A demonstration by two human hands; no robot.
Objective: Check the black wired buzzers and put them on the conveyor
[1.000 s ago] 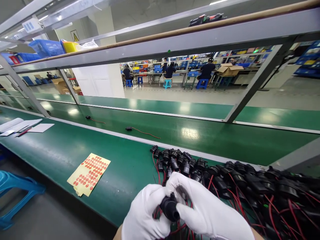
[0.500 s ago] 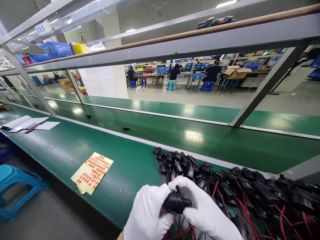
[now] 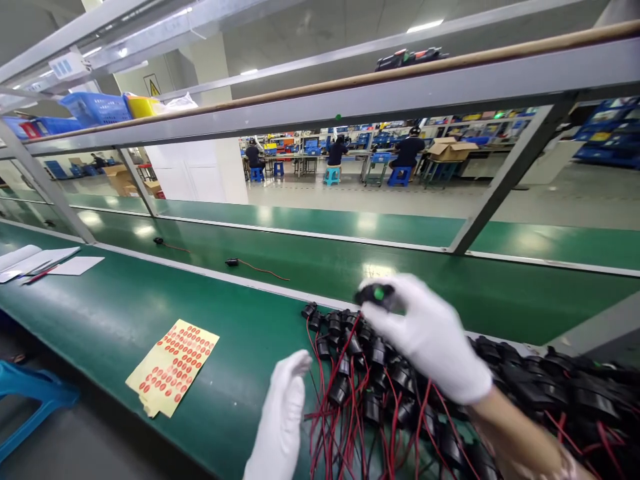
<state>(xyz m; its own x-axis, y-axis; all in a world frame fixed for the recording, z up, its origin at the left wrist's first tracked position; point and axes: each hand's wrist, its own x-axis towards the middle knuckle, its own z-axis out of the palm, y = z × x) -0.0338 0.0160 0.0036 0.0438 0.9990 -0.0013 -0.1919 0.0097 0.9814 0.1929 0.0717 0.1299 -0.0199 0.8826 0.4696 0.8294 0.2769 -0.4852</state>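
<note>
My right hand (image 3: 425,333), in a white glove, holds a black cylindrical part (image 3: 375,295) with a green spot on it, raised over the back edge of the pile. Its red wire hangs down toward the other parts. My left hand (image 3: 283,417), also gloved in white, is held over the green table (image 3: 235,373) left of the pile, its fingers extended and nothing in it. Many black parts with red wires (image 3: 373,403) lie heaped in front of me and to the right. A yellow sheet with red oval stickers (image 3: 175,365) lies on the table at the left.
Beyond the table's pale rim (image 3: 200,272) runs a green belt surface with two wired black parts, one nearer (image 3: 232,262). Papers and pens (image 3: 50,263) lie far left. A metal frame post (image 3: 510,177) stands right. A blue stool (image 3: 35,393) is lower left. People sit in the background.
My hands have parted. The right hand has moved up and away with a black part; the left has let go and opened. The view has shifted slightly to the right.
</note>
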